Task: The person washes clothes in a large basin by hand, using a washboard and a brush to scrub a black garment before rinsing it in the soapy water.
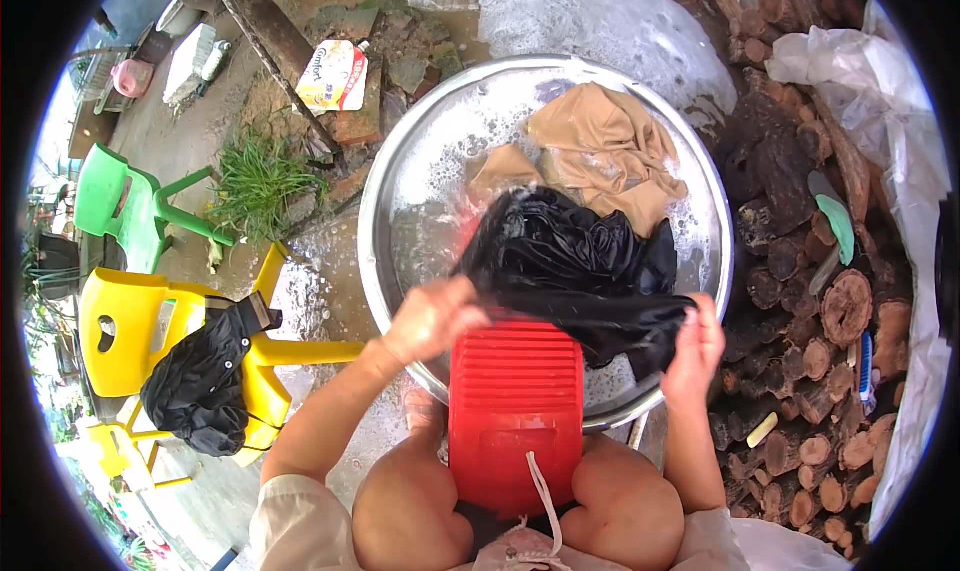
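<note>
While the left hand (438, 318) and right hand (695, 351), both closed, hold black cloth (570, 251) stretched over the basin (368, 211) near six o'clock, washing seems midway. Tan cloth (610, 141) at one o'clock appears left to do.

Loose pale-beige sleeves (300, 519) end above bare forearms (330, 411), and a white drawstring (546, 498) hangs from the pale waist garment (500, 555).

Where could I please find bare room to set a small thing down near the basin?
Wet ground lies free between the yellow chair and the basin; the green chair also has a bare-looking seat. It is crowded inside the basin, with tan cloth and black cloth, and right of it, where logs are piled.
</note>
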Tool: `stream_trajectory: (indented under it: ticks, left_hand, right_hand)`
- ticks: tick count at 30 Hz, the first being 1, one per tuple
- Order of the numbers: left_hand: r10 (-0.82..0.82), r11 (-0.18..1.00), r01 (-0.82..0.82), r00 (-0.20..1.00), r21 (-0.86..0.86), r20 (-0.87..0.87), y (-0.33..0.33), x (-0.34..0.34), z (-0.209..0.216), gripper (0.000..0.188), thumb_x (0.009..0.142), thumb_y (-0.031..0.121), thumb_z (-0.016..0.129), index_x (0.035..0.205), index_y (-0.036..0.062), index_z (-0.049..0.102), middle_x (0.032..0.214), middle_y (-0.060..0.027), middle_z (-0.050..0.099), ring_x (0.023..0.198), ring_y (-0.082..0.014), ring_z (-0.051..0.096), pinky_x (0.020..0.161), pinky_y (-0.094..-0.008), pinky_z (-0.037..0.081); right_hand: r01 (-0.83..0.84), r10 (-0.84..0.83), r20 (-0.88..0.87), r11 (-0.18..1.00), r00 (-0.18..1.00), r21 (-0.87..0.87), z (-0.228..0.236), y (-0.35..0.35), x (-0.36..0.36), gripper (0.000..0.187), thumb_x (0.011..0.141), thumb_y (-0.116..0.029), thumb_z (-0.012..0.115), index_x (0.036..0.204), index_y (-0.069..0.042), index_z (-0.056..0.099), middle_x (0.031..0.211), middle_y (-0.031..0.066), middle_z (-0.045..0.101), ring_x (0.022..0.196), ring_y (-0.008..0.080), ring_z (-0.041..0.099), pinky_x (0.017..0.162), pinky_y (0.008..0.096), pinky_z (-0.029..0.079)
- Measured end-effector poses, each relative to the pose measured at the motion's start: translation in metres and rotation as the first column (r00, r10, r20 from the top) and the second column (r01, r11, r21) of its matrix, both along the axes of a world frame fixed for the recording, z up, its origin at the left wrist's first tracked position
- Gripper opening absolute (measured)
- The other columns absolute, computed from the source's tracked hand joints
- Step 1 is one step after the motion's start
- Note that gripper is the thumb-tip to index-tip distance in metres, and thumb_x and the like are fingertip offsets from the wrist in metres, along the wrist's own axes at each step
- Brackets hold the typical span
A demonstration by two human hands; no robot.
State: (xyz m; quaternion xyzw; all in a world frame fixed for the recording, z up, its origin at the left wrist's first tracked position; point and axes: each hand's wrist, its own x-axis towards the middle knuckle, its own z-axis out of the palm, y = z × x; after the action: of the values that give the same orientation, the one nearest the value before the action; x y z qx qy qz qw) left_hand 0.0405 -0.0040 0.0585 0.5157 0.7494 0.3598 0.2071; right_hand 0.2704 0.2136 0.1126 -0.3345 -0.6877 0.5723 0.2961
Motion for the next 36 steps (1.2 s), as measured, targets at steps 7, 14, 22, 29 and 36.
stream_trajectory:
  ticks: [7,14,22,29,36]
  left_hand:
    - [0.007,0.991,-0.046,0.955,-0.128,-0.296,0.025,-0.015,-0.039,0.021,0.072,0.0,0.059,0.092,0.008,0.062,0.079,-0.0143,0.062,0.072,-0.0326,0.063,0.065,-0.0401,0.052]
    - [0.376,0.812,-0.408,0.913,0.418,0.16,0.115,-0.097,0.066,0.026,0.081,-0.004,0.05,0.1,0.0045,0.066,0.082,-0.0171,0.067,0.082,-0.0305,0.068,0.074,-0.0353,0.052]
    - [0.143,0.876,-0.243,0.956,-0.417,-0.257,0.021,-0.088,-0.06,0.051,0.076,-0.005,0.047,0.116,0.0212,0.065,0.11,-0.0146,0.063,0.095,-0.0367,0.062,0.084,-0.0435,0.051]
    - [0.615,0.744,-0.571,0.38,-0.348,0.692,-0.006,-0.062,-0.065,0.035,0.089,0.01,0.046,0.122,0.0072,0.057,0.088,-0.007,0.061,0.08,-0.0239,0.06,0.077,-0.0308,0.049]
    - [0.064,0.998,-0.065,0.989,-0.006,-0.131,0.04,0.041,-0.027,0.036,0.085,0.013,0.058,0.12,0.0037,0.054,0.127,-0.0187,0.052,0.116,-0.0346,0.05,0.098,-0.0436,0.037]
  right_hand:
    - [0.116,-0.132,0.086,0.978,0.988,0.172,0.037,0.018,0.011,0.026,0.098,-0.023,0.045,0.094,0.001,0.054,0.083,0.0002,0.05,0.077,0.0064,0.043,0.073,0.0209,0.037]
    - [0.12,-0.165,0.026,0.808,0.986,0.577,0.052,0.037,-0.002,0.023,0.095,-0.016,0.047,0.1,0.003,0.059,0.088,0.0074,0.058,0.079,0.0185,0.055,0.073,0.0281,0.044]
    - [-0.757,0.456,0.648,0.576,0.61,0.308,-0.054,-0.023,0.03,0.028,0.086,-0.017,0.062,0.111,-0.004,0.059,0.102,0.0104,0.06,0.092,0.0303,0.058,0.081,0.0385,0.049]
    - [-0.773,0.507,0.635,0.586,0.583,0.241,-0.062,-0.038,0.033,0.041,0.085,-0.02,0.064,0.125,-0.02,0.057,0.124,0.008,0.05,0.103,0.0281,0.052,0.087,0.0383,0.043]
    - [-0.512,0.31,0.433,0.695,0.846,0.505,-0.058,-0.022,0.048,0.013,0.083,-0.012,0.064,0.095,-0.009,0.067,0.104,0.0072,0.061,0.093,0.0276,0.058,0.08,0.0381,0.045]
